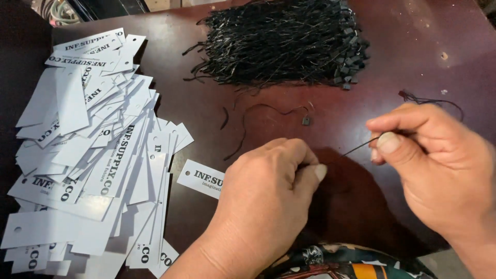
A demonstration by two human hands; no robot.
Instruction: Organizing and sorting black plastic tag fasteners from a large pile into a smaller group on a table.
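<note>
- Both hands were at work over the dark wooden table (413, 41): my left hand (268, 199) was curled nearly shut on a white paper tag (201, 178), whose free end lay on the table just left of my knuckles.
- My right hand (434, 165) pinched a thin black string (359, 147) between thumb and forefinger, its end aimed toward my left thumb.
- I judged this to be the threading step; the tag's near end was hidden under my fingers, so I could not tell whether the string had entered it.
- Next called for a steady, fine push along the string's line.
- A heap of white tags (88, 155) lay at my left, a bundle of black strings (279, 41) beyond, and one loose string (268, 111) between.
</note>
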